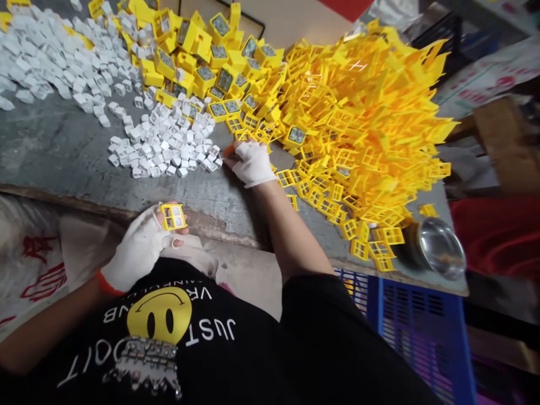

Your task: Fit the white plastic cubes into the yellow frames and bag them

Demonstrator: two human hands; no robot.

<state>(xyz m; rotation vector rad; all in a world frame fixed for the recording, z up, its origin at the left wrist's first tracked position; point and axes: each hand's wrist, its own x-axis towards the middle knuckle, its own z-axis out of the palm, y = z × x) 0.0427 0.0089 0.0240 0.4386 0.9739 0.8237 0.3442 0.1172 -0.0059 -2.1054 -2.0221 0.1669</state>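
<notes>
My left hand (pixel 141 242), in a white glove with bare fingertips, holds a yellow two-window frame (pixel 172 217) near the table's front edge. A white piece fills the frame's right opening; the left opening shows no white piece. My right hand (pixel 252 163), gloved the same way, reaches onto the table between the small white pieces (pixel 166 140) and the yellow frames (pixel 316 188). Its fingers touch the pile's near edge, and what lies under them is hidden.
A big heap of yellow parts (pixel 354 95) covers the table's right side. Yellow blocks with grey faces (pixel 205 73) lie at the back, more white pieces (pixel 54 50) at the left. A round metal bowl (pixel 441 247) sits at the right corner, above a blue crate (pixel 422 326).
</notes>
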